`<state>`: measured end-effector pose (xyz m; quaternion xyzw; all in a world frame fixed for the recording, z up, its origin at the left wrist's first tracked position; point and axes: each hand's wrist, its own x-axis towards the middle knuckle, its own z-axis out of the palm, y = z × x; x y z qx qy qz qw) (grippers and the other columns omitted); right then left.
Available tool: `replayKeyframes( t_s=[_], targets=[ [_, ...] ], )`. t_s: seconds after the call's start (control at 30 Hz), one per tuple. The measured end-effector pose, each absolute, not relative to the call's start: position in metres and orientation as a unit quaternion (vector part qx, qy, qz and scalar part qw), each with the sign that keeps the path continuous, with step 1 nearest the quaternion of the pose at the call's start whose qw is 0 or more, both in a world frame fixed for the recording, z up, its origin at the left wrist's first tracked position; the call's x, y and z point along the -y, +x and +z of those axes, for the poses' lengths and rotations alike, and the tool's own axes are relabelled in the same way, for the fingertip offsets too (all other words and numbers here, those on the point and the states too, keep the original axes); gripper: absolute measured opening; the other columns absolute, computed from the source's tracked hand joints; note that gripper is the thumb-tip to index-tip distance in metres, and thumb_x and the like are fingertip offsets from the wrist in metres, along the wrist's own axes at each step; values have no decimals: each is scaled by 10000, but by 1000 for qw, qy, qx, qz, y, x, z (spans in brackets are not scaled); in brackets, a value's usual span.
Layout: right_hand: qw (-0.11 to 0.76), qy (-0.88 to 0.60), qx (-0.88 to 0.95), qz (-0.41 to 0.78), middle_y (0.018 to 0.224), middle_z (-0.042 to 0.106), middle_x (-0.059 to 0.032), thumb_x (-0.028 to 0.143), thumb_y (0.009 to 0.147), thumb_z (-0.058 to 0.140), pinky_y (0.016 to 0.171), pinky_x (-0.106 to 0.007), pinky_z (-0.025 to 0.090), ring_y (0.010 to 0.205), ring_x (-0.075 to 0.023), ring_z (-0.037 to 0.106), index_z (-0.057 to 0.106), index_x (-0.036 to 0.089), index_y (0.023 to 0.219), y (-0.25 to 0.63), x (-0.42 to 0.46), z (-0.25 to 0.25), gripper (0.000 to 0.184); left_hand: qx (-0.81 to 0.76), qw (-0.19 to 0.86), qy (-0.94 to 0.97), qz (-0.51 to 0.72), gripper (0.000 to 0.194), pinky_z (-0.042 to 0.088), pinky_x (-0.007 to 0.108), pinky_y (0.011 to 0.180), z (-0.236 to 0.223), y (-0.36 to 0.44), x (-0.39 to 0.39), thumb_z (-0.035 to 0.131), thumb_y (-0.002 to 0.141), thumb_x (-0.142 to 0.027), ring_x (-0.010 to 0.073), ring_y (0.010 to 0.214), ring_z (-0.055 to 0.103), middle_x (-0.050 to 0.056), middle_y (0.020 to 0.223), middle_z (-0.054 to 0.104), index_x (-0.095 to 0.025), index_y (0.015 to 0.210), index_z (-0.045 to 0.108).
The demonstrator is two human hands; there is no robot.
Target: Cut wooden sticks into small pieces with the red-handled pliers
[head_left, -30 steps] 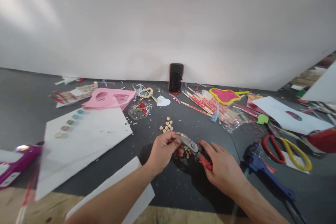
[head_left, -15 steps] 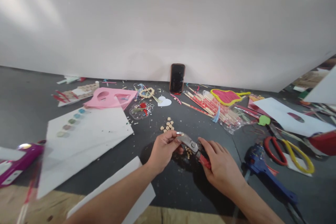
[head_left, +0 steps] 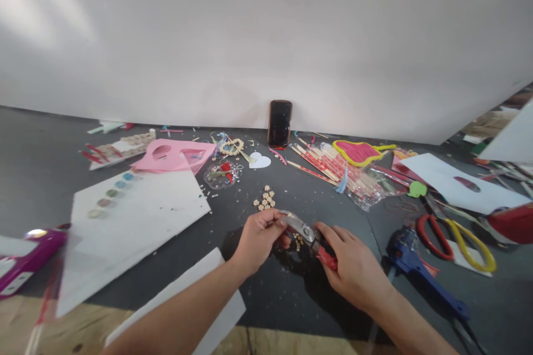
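My right hand (head_left: pixel 350 260) is wrapped round the red handles of silver-headed pruning shears (head_left: pixel 300 226), their curved jaws pointing left. At the jaw tips, the fingers of my left hand (head_left: pixel 260 238) are pinched together; whatever lies in them is too small and covered to name. Just beyond that hand sits a little pile of pale flower-shaped beads (head_left: pixel 266 197). Small tan pieces (head_left: pixel 298 242) lie on the dark table beneath the shears, between my hands.
A phone (head_left: pixel 280 123) leans upright against a white panel. To the right are a blue glue gun (head_left: pixel 428 277), scissors (head_left: pixel 469 247) and bagged red-patterned sticks (head_left: pixel 353 177). On the left are a white sheet (head_left: pixel 137 233), pink foam (head_left: pixel 175 156) and a purple tool (head_left: pixel 31 260).
The view has shifted very slightly. Both hands keep nearly the same position, and the shears' jaws look a little lower and closer together at the left fingertips.
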<state>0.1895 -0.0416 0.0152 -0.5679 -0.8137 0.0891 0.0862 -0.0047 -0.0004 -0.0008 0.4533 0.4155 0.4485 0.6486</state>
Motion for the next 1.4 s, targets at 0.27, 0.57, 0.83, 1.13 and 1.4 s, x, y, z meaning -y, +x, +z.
replayKeyframes(
  t_s=[0.27, 0.57, 0.83, 1.13, 1.4],
  targets=[
    [94, -589, 800, 58, 1046, 575, -100, 182, 718, 457, 812, -363, 408, 910, -224, 534, 451, 180, 1179, 186, 42, 12, 460, -406, 656, 437, 462, 189, 471, 216, 508, -2, -3, 1, 609, 744, -328, 86, 478, 533, -21, 583, 570, -141, 763, 597],
    [89, -579, 810, 43, 1126, 536, -102, 191, 741, 452, 826, -386, 382, 999, -250, 471, 365, 185, 1288, 186, 40, 11, 554, -416, 647, 435, 469, 142, 468, 203, 496, 0, -3, 0, 602, 736, -277, 84, 479, 534, -29, 562, 558, -138, 708, 604],
    [82, -574, 811, 73, 1090, 555, -109, 193, 724, 457, 834, -376, 393, 966, -235, 502, 396, 171, 1258, 187, 41, 13, 538, -414, 650, 452, 450, 176, 439, 200, 479, -1, -5, -1, 583, 762, -293, 83, 429, 511, -23, 486, 555, -130, 698, 604],
    [68, -589, 800, 92, 1049, 568, -103, 169, 700, 455, 840, -366, 396, 924, -227, 523, 446, 159, 1185, 188, 44, 15, 485, -409, 663, 434, 452, 170, 463, 208, 478, -3, -2, 3, 584, 759, -299, 82, 449, 519, -22, 551, 558, -132, 730, 596],
    [83, -579, 810, 38, 1114, 544, -106, 226, 752, 453, 821, -375, 382, 989, -247, 478, 385, 182, 1270, 186, 40, 11, 523, -417, 634, 464, 457, 123, 450, 198, 491, 0, -5, 1, 532, 773, -219, 82, 454, 518, -23, 520, 551, -129, 723, 600]
  ],
)
